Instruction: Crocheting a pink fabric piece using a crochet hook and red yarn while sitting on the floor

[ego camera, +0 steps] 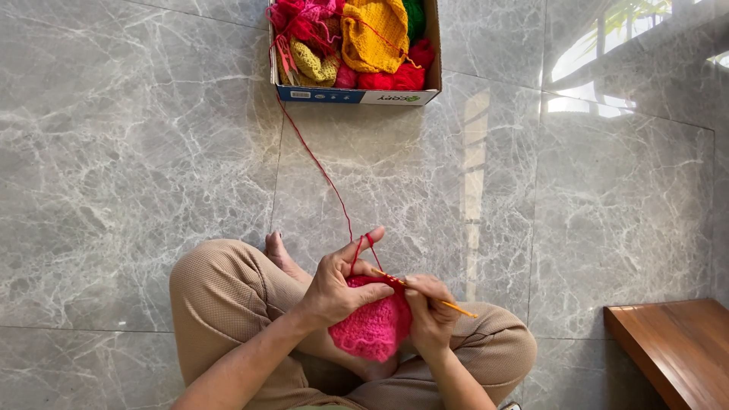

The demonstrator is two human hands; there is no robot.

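My left hand (338, 285) grips the top of a pink crocheted piece (373, 328) that hangs over my crossed legs. Its raised forefinger carries a red yarn strand (323, 171) that runs up the floor to the box. My right hand (429, 307) pinches a thin yellow crochet hook (444, 303), whose tip sits at the upper edge of the pink piece between both hands.
A cardboard box (357, 96) at the top holds yellow, red, pink and green yarn pieces and scissors. The floor is glossy grey marble tile (137, 167). A brown wooden bench corner (676, 349) stands at the lower right.
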